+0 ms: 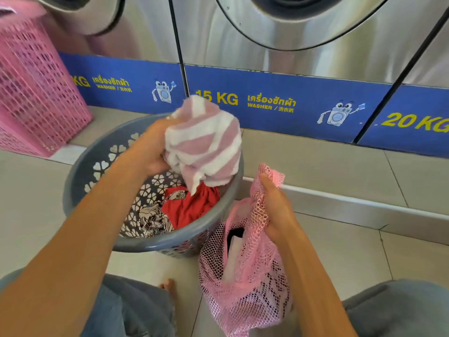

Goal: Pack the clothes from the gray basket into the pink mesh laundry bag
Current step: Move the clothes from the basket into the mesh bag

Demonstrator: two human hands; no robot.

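A round gray basket (80,176) with heart-shaped holes stands on the tiled floor at centre. Inside lie a red garment (192,207) and a black-and-white patterned cloth (151,220). My left hand (150,147) grips a bunched pink-and-white striped towel (204,144), lifted above the basket's far rim. To the right of the basket, my right hand (277,210) clutches the gathered top edge of the pink mesh laundry bag (247,271). The bag hangs to the floor with dark and white clothes showing through the mesh.
A tall pink plastic hamper (34,91) stands at the left on a raised step. Steel washing machines with blue label strips (267,103) line the back. My knees in blue jeans (131,310) and a bare foot (168,285) are at the bottom.
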